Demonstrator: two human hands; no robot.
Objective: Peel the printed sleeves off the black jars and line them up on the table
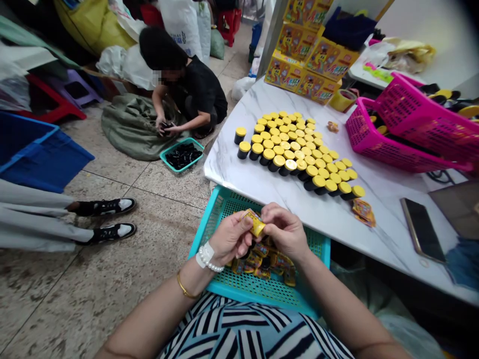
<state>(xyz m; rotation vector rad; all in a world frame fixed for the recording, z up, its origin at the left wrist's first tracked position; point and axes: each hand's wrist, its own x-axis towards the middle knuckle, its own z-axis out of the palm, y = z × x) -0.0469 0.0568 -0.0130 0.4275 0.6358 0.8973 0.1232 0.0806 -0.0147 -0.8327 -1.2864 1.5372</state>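
Observation:
My left hand, with a white band and beads at the wrist, is closed round a small yellow printed packet. The fingers of my right hand pinch its upper right edge, so both hands meet on it. Below them, a turquoise basket holds several orange-and-yellow printed packets. In front, on the marble-patterned table, many small black jars with yellow lids stand upright in close rows. Part of the held packet is hidden by my fingers.
Pink baskets stand at right, near a phone and loose packets. Yellow boxes are stacked at the back. On the floor, a crouching person handles black pieces beside a small tray. Another person's legs show at left.

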